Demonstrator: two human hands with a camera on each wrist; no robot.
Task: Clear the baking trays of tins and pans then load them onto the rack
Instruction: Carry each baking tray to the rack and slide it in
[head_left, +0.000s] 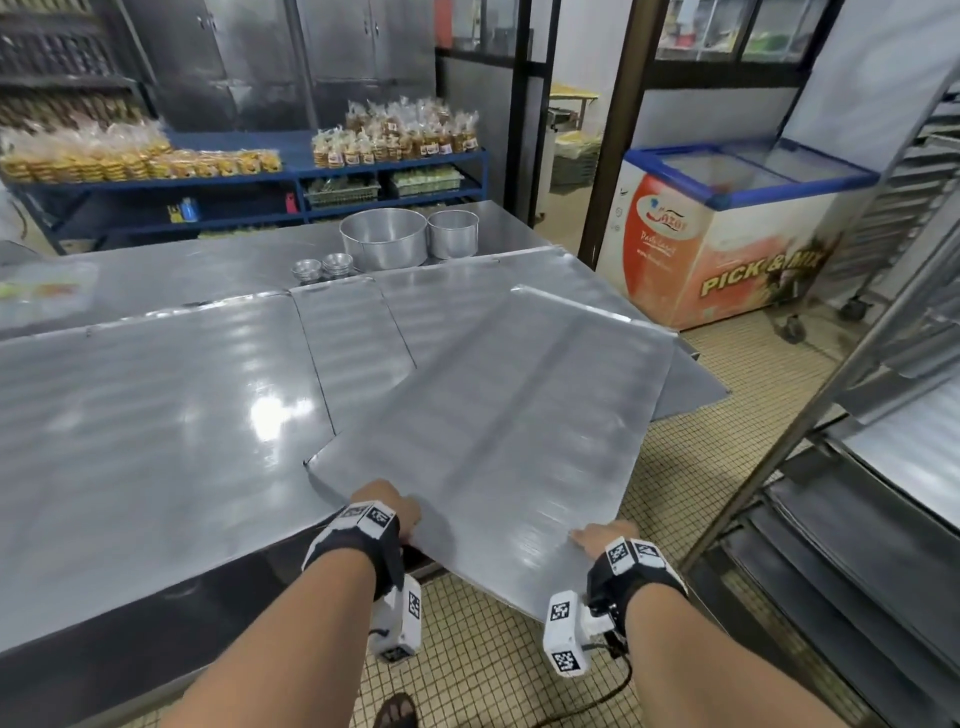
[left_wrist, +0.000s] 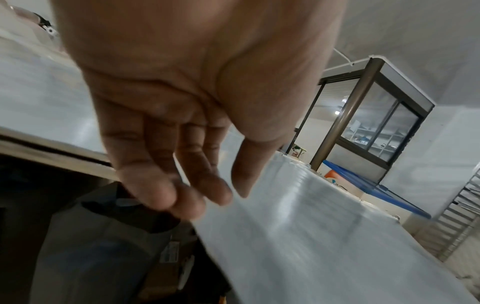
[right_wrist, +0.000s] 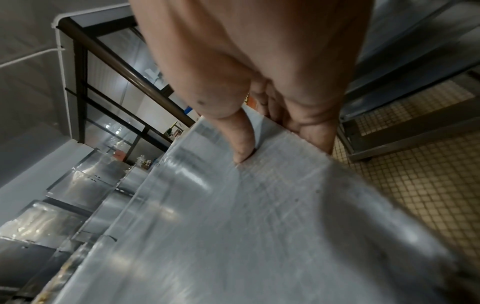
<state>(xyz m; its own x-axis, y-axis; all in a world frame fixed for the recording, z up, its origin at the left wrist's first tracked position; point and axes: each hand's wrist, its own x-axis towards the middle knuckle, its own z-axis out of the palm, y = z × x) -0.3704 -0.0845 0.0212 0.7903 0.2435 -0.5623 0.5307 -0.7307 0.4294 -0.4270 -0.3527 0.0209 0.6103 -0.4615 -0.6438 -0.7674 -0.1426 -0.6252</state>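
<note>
On the left a big tray (head_left: 156, 415) lies flat on the steel table (head_left: 171, 275), bare of any tins. Past it, toward the back, two stacks of small tins (head_left: 323, 267) sit beside two round pans (head_left: 384, 238), all off the trays now, so the clearing part looks done to me.

The left hand (head_left: 392, 506) has the near edge of the middle tray (head_left: 498, 431). From the left wrist view its fingers (left_wrist: 182, 185) go under the sheet with the thumb on top, a pinch on the rim. This tray is skewed across the table corner, its near end hanging out over the tiled floor (head_left: 493, 675), and another tray (head_left: 467, 291) lies partly under its far end.

The right hand (head_left: 605, 538) grips the same edge further along: thumb (right_wrist: 241, 139) pressed on the top face, fingers curled below.

To the right stands the rack (head_left: 883, 364), several slots already filled with trays.

I'd call this the loading step, with one tray in hand. Next it needs a turn to the right, keeping the sheet level, then lining its long edges up with a free pair of runners before sliding it in. The rack post is close, so the far corner could clip it.
</note>
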